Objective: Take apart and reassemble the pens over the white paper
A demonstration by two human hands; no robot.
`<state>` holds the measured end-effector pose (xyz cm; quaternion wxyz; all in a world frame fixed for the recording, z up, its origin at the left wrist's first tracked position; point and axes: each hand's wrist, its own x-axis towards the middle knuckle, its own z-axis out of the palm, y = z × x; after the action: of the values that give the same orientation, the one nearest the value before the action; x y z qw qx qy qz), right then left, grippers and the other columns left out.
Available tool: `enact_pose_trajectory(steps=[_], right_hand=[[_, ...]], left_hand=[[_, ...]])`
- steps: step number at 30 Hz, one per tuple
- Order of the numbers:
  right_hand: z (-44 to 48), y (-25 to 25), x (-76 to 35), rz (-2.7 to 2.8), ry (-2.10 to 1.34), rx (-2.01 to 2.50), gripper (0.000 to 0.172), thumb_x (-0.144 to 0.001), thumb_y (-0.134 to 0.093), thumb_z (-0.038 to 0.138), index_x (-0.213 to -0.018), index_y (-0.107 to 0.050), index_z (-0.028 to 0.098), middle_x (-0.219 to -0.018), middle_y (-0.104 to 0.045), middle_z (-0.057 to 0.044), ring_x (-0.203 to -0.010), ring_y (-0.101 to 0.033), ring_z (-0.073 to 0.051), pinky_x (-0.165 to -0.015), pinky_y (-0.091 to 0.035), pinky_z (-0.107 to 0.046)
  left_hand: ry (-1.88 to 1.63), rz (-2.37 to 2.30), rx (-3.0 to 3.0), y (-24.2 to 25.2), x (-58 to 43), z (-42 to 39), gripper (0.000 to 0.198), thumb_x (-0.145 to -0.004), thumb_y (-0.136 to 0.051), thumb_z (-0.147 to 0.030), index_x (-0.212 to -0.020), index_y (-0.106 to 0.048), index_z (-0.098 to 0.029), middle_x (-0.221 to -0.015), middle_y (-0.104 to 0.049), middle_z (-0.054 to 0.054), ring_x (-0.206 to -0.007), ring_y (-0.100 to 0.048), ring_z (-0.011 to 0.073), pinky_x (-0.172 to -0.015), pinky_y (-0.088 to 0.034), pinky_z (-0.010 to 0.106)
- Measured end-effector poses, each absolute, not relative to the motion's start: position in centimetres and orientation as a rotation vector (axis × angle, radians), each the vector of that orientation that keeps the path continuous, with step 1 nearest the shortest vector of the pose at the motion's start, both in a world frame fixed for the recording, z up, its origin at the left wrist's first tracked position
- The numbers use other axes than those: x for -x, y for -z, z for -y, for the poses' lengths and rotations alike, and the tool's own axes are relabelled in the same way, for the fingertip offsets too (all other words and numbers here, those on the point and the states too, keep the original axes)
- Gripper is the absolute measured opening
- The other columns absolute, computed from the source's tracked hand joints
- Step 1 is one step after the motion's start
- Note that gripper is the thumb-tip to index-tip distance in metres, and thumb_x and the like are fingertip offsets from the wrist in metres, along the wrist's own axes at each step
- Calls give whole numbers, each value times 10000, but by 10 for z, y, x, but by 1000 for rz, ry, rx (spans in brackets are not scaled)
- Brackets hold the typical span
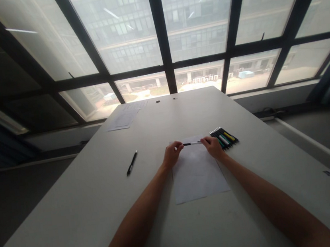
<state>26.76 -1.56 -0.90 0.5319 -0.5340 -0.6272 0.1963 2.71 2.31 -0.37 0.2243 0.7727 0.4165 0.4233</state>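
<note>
A slim pen [190, 143], dark on its left part and white on its right, is stretched level between my two hands. My left hand [173, 153] pinches its dark end, and my right hand [212, 146] pinches the white end. Both hands are over the far part of a white sheet of paper [200, 175]. Just right of my right hand lies a row of several pens [228, 137], mostly black with green, white and yellow parts. A single black pen [132, 163] lies apart, to the left of my left hand.
The white table [103, 211] stretches away to large dark-framed windows [129, 31]. Printed papers [124, 118] lie at its far left edge. Two round holes [158, 101] show near the far end. A small dark mark or item [326, 173] is near the right edge.
</note>
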Motion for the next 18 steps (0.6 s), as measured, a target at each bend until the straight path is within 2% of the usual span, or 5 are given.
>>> enact_pose_trajectory(steps=[4,9,18], right_hand=[[16,9,-268,1489,-468,1266,385,-872,-541,458,-678,-654,145,-580,-565,-1,-564,-469,-137,-552,-346,-257],[17,7,-267,1477,-468,1262,383,-869,-535,456,-674,-650,147,-579,-565,-2,-568,-473,-139,-554,-354,-256],[17,6,-267,1450,-476,1260,374,-862,-540,456,-693,-662,145,-583,-569,-6,-560,-470,-139,-548,-355,-258]], left_hand=[[-1151,-1146,-2136,4,-27,-23,217,-896,-576,-376,-837,-673,-191,-754,-689,-3,-625,-546,107,-622,-438,225],[-1217,-1139,-2105,3,-28,-24,140,-868,-614,-312,-927,-671,-199,-805,-687,6,-690,-588,116,-627,-454,221],[-1262,-1046,-2157,1,-27,-22,164,-875,-596,-252,-981,-714,-209,-853,-682,36,-723,-596,123,-620,-471,226]])
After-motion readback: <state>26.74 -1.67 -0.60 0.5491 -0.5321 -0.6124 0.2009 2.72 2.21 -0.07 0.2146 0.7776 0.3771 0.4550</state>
